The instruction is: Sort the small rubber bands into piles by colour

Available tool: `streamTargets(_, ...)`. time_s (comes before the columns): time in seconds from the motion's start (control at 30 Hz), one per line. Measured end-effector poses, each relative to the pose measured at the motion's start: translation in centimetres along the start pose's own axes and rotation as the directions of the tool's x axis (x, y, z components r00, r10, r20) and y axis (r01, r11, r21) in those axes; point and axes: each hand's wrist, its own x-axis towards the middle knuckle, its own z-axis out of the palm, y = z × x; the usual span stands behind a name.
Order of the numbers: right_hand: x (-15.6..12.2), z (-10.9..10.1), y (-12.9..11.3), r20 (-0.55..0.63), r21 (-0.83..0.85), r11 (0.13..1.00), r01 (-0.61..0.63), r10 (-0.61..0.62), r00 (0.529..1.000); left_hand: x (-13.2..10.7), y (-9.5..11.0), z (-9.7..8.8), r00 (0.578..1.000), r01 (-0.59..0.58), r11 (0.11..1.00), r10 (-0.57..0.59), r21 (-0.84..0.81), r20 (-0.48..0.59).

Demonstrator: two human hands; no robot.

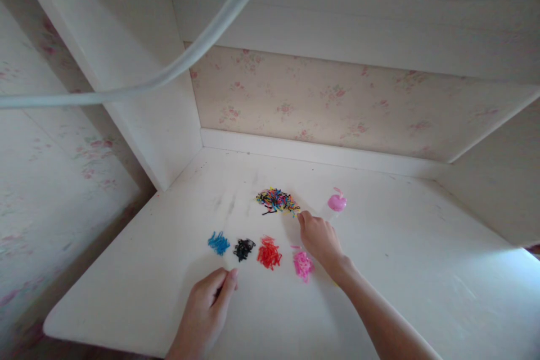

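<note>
A loose pile of small mixed-colour rubber bands (276, 200) lies toward the back of the white tabletop. At its right edge, my right hand (318, 236) is closed, fingertips pinched against the bands; whatever they grip is hidden. Nearer to me sit separate heaps of blue bands (218, 243), black bands (244, 249), red bands (269, 253) and pink bands (303, 266). My left hand (211, 298) is closed just in front of the black heap, thumb pressed to the index finger, with its contents not visible. A speck of yellow shows beneath my right forearm.
A pink apple-shaped container (337, 202) stands right of the mixed pile. White side panels and a low back ledge (320, 151) bound the tabletop (405, 304). A white cable (198, 50) crosses the upper view, close to the camera.
</note>
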Motion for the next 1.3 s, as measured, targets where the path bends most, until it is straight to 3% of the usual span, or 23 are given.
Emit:
streamTargets(0.5, 0.0, 0.0, -0.3, -0.02, 0.0, 1.0, -0.014, 0.014, 1.0, 0.0, -0.1, 0.0, 0.999, -0.041, 0.999, 0.041, -0.004, -0.026)
streamTargets(0.8, -0.2, -0.3, -0.5, -0.051, 0.222, 0.975, -0.01, 0.022, 0.998, 0.5, 0.7, 0.2, 0.998, -0.02, 0.999, 0.021, 0.028, -0.053)
streamTargets(1.1, -2.3, -1.6, -1.5, -0.131, 0.58, 0.807, 0.108, -0.039, 0.991, 5.9, 6.9, 1.9, 0.966, -0.257, 0.964, 0.256, 0.072, 0.021)
streamTargets(1.3, -4.7, -2.6, -1.3, -0.139, 0.791, 0.599, 0.125, -0.023, 0.99, 7.2, 9.4, 4.2, 0.95, -0.314, 0.949, 0.314, 0.013, 0.007)
